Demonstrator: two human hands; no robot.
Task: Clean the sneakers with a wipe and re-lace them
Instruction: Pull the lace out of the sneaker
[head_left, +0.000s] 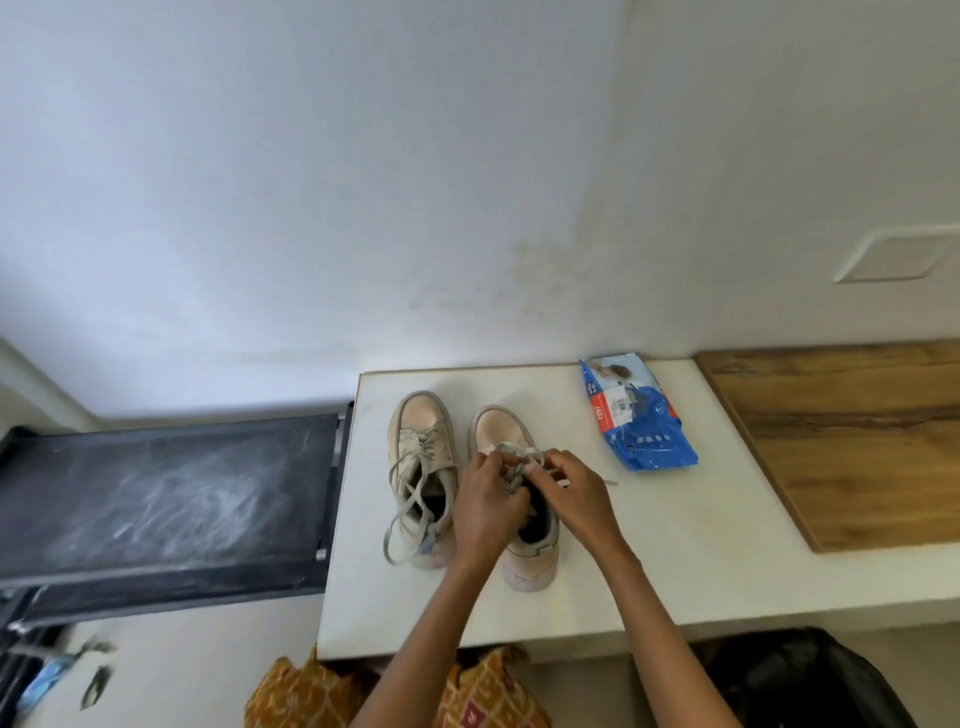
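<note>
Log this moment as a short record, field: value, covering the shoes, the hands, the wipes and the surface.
surface: white counter, with a wooden board at its right end
left sneaker: toe pointing to the wall, laces loose and trailing over its side, untouched
right sneaker: beside it, toe the same way, both hands at its laces
left hand: fingers curled on the right sneaker's lace
right hand: pinches the same lace
wipes pack: blue, lying flat to the right of the shoes, untouched
wipe in use: none visible
</note>
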